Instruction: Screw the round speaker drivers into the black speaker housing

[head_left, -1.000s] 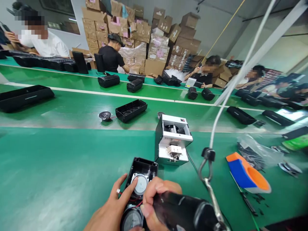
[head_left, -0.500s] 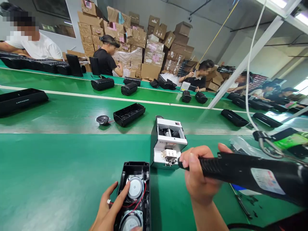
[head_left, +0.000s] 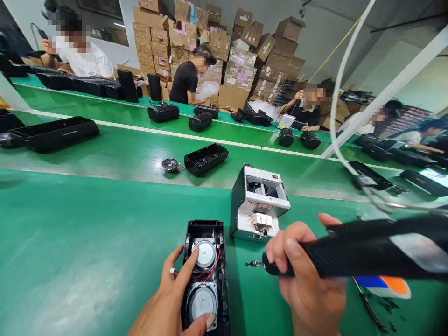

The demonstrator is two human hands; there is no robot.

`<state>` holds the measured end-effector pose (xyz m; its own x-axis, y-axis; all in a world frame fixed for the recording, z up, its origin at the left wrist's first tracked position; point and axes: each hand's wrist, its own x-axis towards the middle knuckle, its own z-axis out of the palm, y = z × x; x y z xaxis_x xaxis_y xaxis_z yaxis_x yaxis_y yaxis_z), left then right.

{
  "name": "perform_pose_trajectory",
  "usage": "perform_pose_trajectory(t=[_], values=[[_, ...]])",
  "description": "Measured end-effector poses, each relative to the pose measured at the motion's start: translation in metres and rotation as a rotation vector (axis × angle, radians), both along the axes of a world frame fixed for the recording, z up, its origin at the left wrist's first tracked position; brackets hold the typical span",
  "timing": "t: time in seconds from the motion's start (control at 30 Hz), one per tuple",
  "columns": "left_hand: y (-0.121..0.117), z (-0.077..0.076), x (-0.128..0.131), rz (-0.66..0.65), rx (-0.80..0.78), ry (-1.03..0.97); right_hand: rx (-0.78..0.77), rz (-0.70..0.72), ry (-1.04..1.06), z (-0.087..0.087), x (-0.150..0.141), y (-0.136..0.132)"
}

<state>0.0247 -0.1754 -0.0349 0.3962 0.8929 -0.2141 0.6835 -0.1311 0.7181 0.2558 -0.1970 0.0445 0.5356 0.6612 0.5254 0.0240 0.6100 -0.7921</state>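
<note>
An open black speaker housing (head_left: 207, 227) lies on the green bench in front of me with two round silver drivers and a red wire inside. My left hand (head_left: 171, 298) rests on it, fingers spread, one fingertip on the upper driver (head_left: 205, 254) and the thumb on the lower driver (head_left: 202, 302). My right hand (head_left: 304, 275) is closed round a black electric screwdriver (head_left: 353, 249) held level. Its bit (head_left: 252, 263) points left with a small screw on the tip, just right of the housing. A white screw feeder box (head_left: 258, 205) stands behind it.
A conveyor belt runs across beyond the bench carrying another open housing (head_left: 206, 158), a loose driver (head_left: 170, 164) and long black speaker shells (head_left: 52, 133). Several other people sit on the far side before stacked cardboard boxes (head_left: 224, 42). An orange and blue tray (head_left: 385, 285) lies right.
My right hand has drawn the screwdriver tip away from the feeder box and down toward the housing, a screw now on the bit. My left hand stays on the drivers.
</note>
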Motion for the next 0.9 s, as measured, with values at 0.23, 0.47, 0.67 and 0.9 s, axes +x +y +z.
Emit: perform_pose_trajectory(t=[0.23,0.47,0.67,0.9], values=[[0.004,0.009,-0.005,-0.072,-0.184,-0.009,0.045,0.166,0.043,-0.015,-0.037,-0.021],[0.004,0.005,-0.005,-0.075,-0.171,-0.04,-0.02,0.155,-0.012,-0.039,-0.052,-0.007],[0.002,0.003,-0.006,-0.071,-0.176,-0.049,-0.059,0.152,0.005,-0.045,-0.053,-0.005],[-0.005,0.0,-0.001,-0.004,-0.068,-0.089,-0.11,0.168,-0.043,-0.062,-0.049,-0.008]])
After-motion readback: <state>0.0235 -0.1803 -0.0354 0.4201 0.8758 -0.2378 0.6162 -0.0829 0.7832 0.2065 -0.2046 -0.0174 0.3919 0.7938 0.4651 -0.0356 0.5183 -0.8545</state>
